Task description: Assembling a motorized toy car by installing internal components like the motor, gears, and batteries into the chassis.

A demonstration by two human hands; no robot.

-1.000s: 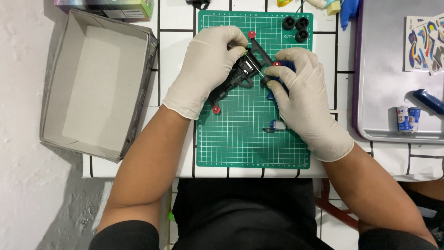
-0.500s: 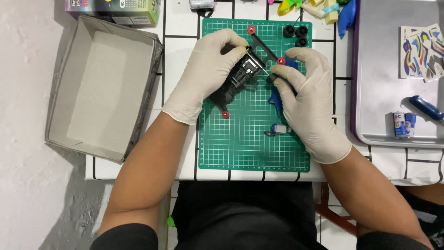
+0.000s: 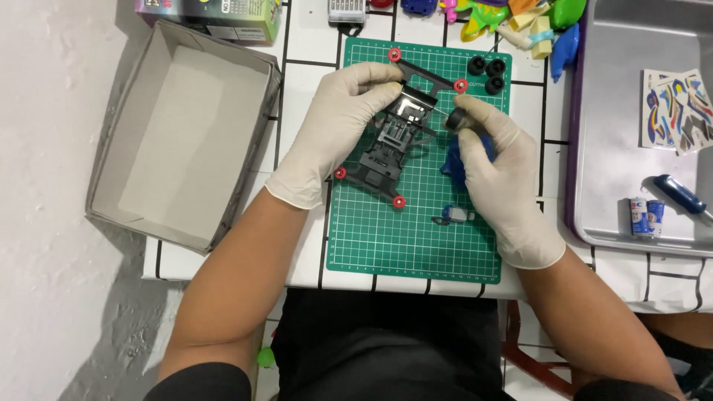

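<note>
In the head view, two hands in white gloves work over a green cutting mat [image 3: 416, 238] in the middle of the frame. The mat lies on a white tiled table [image 3: 301, 82].

The left hand [image 3: 334, 134] comes in from the lower left. Its fingers are closed around the top end of a black toy car frame [image 3: 390, 145]. The frame lies tilted on the mat, in the upper middle of the frame. It has small red rollers at its corners, such as one red roller [image 3: 399, 201] at the bottom.

The right hand [image 3: 501, 178] comes in from the lower right. Its thumb and first finger pinch a small black wheel [image 3: 454, 119], just beside the right side of the car frame. A blue part [image 3: 453, 167] lies under this hand, half hidden. A tiny silver and blue motor [image 3: 454, 214] lies on the mat just below the hand.

Three more black wheels [image 3: 486, 73] sit together at the upper right corner of the mat.

On the left of the frame stands an open grey cardboard box [image 3: 178, 141]. On the right is a silver metal tray [image 3: 616, 171]. In it lie a sticker sheet [image 3: 677, 110], a blue-handled screwdriver [image 3: 679, 194] and two small batteries [image 3: 645, 216]. Bright plastic toy parts [image 3: 520, 18] lie along the top edge.
</note>
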